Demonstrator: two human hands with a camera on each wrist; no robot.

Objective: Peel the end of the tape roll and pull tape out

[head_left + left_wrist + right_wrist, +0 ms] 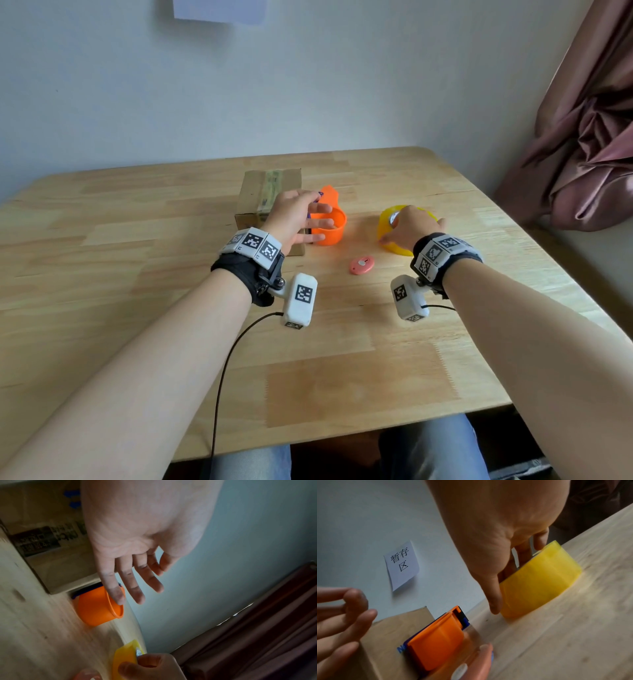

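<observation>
A yellow tape roll [387,221] lies flat on the wooden table [137,240], right of centre. My right hand [412,226] grips it from above. In the right wrist view the thumb [494,601] lies against the roll's outer wall [544,577] and the fingers reach into its core. The left wrist view catches the same grip on the roll [124,654] at its bottom edge. My left hand [308,216] hovers with fingers spread and straight over an orange tape dispenser [329,229], holding nothing. No loose tape end is visible.
A cardboard box [263,192] stands just behind and left of the dispenser. A small pink cutter [362,265] lies on the table between my wrists. A curtain [582,137] hangs at the right; a paper note [402,563] is on the wall.
</observation>
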